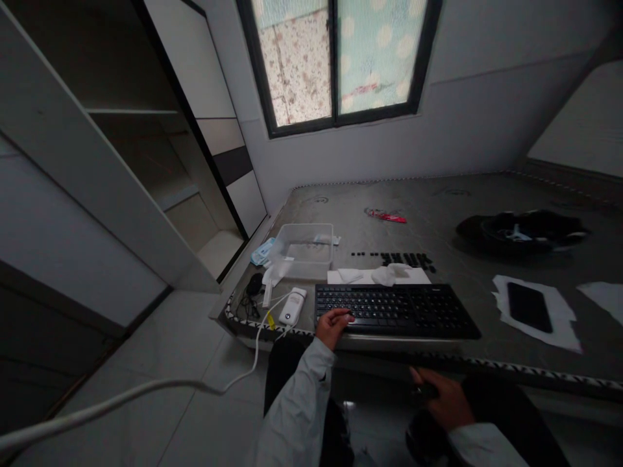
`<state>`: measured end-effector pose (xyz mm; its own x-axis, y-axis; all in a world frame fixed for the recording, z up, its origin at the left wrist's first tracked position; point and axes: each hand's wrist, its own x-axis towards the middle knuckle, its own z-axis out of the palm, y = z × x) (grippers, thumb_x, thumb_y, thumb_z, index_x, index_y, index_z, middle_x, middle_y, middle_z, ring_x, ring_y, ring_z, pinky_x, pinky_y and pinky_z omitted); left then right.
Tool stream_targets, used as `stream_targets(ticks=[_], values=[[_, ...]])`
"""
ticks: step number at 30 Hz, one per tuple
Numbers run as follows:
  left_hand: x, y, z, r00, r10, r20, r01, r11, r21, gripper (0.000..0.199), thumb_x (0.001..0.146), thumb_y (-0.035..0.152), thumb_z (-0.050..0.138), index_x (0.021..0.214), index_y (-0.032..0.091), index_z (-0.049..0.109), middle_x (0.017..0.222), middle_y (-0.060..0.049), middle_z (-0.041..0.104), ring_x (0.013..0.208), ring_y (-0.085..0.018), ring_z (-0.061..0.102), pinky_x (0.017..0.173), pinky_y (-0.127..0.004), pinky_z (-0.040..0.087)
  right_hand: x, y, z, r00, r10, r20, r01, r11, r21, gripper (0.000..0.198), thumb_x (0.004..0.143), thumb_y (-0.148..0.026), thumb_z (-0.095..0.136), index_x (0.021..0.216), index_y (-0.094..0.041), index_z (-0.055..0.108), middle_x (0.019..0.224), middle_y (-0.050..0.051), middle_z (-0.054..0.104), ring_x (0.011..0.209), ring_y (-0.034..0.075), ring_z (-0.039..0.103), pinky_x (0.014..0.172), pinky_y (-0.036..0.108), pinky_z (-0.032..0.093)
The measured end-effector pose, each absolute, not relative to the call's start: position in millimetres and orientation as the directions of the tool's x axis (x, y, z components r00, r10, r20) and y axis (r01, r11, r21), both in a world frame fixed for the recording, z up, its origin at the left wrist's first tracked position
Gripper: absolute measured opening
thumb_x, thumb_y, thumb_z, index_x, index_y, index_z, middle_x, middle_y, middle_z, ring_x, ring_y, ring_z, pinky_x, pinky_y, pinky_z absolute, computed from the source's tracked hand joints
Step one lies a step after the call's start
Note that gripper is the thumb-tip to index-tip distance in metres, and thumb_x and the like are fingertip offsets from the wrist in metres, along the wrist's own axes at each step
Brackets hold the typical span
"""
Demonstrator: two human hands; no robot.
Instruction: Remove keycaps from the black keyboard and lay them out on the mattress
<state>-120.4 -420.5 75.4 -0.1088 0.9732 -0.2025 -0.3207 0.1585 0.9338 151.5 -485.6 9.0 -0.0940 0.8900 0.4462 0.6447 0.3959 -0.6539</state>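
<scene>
— The left hand (333,326), what is it doing?
— Its fingers are curled loosely, and the tips touch the left end of the keyboard (395,311). It grips nothing.
— And the right hand (445,401)?
— It is low, under the bench (487,259) edge, closed around a small dark thing I cannot make out.
— Where is the keyboard?
— Flat on the bench, near the front edge. It runs left to right. It is black, with little white letters.
</scene>
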Motion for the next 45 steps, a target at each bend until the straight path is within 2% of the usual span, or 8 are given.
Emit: stream_targets(ticks=[5,8,13,16,19,30,40,45], values=[[-119.5,-420.2,77.0,-0.101,0.973,-0.208,-0.31,0.168,0.936,0.066,0.048,0.058,0.083,0.093,0.01,0.073,0.07,-0.007,0.072,0.034,-0.001,0.032,0.037,-0.019,0.019,151.1,-485.3,11.5,-0.129,0.878,0.461,0.649,0.426,-0.63,0.049,0.088,-0.06,0.049,0.072,-0.022,0.075,0.074,0.006,0.076,0.067,0.024,0.073,0.065,0.032,0.059],[-118.5,-422.7,80.5,-0.123,0.975,-0.183,-0.277,0.144,0.95,0.063,0.053,0.059,0.08,0.094,0.01,0.073,0.07,-0.007,0.072,0.035,-0.001,0.032,0.036,-0.019,0.02,153.1,-484.1,12.5,-0.181,0.877,0.444,0.652,0.445,-0.613,0.047,0.09,-0.055,0.048,0.069,-0.022,0.074,0.073,0.006,0.076,0.064,0.023,0.072,0.061,0.03,0.058],[-116.6,-429.8,88.8,-0.305,0.952,0.022,-0.043,-0.037,0.998,0.037,0.062,0.042,0.079,0.087,0.014,0.074,0.079,-0.007,0.072,0.052,-0.007,0.052,0.043,-0.016,0.032,158.8,-480.0,12.1,-0.243,0.88,0.408,0.671,0.456,-0.585,0.043,0.089,-0.053,0.05,0.071,-0.022,0.074,0.074,0.004,0.076,0.065,0.022,0.072,0.062,0.028,0.058],[-115.6,-433.2,93.0,-0.365,0.926,0.101,0.088,-0.074,0.993,0.031,0.064,0.036,0.078,0.087,0.015,0.075,0.08,-0.005,0.071,0.043,-0.002,0.041,0.04,-0.015,0.025,161.0,-478.6,10.9,-0.272,0.872,0.407,0.674,0.475,-0.567,0.039,0.089,-0.048,0.051,0.072,-0.022,0.075,0.076,0.004,0.077,0.066,0.021,0.073,0.062,0.027,0.058],[-115.1,-434.5,95.1,-0.368,0.924,0.103,0.119,-0.063,0.991,0.031,0.067,0.035,0.076,0.09,0.015,0.075,0.079,-0.004,0.069,0.04,0.0,0.032,0.039,-0.016,0.021,161.7,-478.5,7.9,-0.265,0.866,0.424,0.672,0.481,-0.562,0.036,0.089,-0.046,0.053,0.077,-0.021,0.076,0.077,0.005,0.077,0.068,0.022,0.074,0.064,0.027,0.059],[-115.5,-432.1,88.8,-0.321,0.938,0.129,0.164,-0.079,0.983,0.035,0.071,0.035,0.071,0.096,0.012,0.075,0.078,-0.005,0.07,0.04,0.0,0.033,0.039,-0.015,0.023,160.5,-476.6,2.0,-0.255,0.855,0.452,0.654,0.497,-0.57,0.039,0.09,-0.048,0.051,0.076,-0.02,0.075,0.076,0.007,0.077,0.066,0.023,0.074,0.062,0.029,0.06],[-117.4,-432.1,85.9,-0.283,0.953,0.111,0.211,-0.051,0.976,0.037,0.071,0.039,0.07,0.096,0.012,0.075,0.076,-0.005,0.068,0.041,-0.001,0.034,0.041,-0.016,0.025,160.8,-476.7,1.7,-0.265,0.863,0.431,0.676,0.485,-0.555,0.036,0.09,-0.043,0.05,0.073,-0.023,0.075,0.078,0.005,0.077,0.067,0.022,0.073,0.063,0.028,0.059],[-116.2,-431.9,87.3,-0.289,0.953,0.096,0.217,-0.032,0.976,0.038,0.071,0.041,0.069,0.094,0.011,0.074,0.074,-0.004,0.068,0.042,-0.001,0.035,0.042,-0.016,0.025,161.4,-475.7,-0.2,-0.262,0.85,0.456,0.666,0.502,-0.553,0.034,0.089,-0.044,0.053,0.077,-0.021,0.075,0.079,0.007,0.077,0.068,0.023,0.074,0.065,0.029,0.06]])
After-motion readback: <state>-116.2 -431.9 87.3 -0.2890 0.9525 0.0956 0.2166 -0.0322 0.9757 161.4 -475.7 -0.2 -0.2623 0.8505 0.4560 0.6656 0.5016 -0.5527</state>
